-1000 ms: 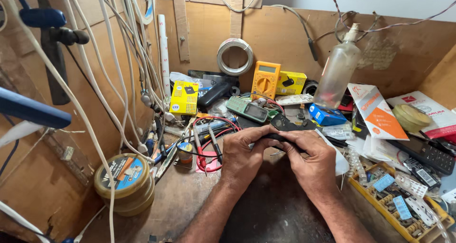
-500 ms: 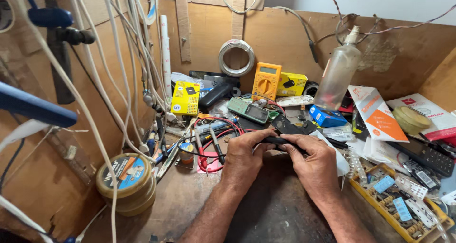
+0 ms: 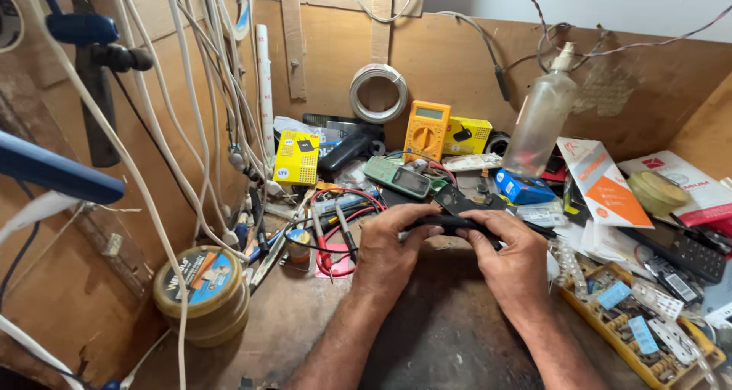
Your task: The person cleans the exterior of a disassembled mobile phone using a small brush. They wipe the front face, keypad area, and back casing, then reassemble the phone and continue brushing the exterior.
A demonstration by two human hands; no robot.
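Both my hands hold one small, flat black device (image 3: pixel 451 222) edge-on over the worn wooden bench (image 3: pixel 427 337). My left hand (image 3: pixel 389 249) grips its left end with thumb and fingers. My right hand (image 3: pixel 511 260) pinches its right end. Most of the device is hidden by my fingers. Just behind it lies another black flat part (image 3: pixel 457 200), and red and black multimeter probes (image 3: pixel 329 237) lie to the left of my left hand.
A yellow multimeter (image 3: pixel 426 129), a green handset (image 3: pixel 396 176), yellow boxes (image 3: pixel 296 158) and a clear spray bottle (image 3: pixel 540 119) crowd the back. A round tin (image 3: pixel 200 289) sits at left under hanging white cables. A yellow parts tray (image 3: pixel 648 333) and black phones lie at right.
My hands have turned the black device slightly and shifted a little to the right. The view has barely moved.
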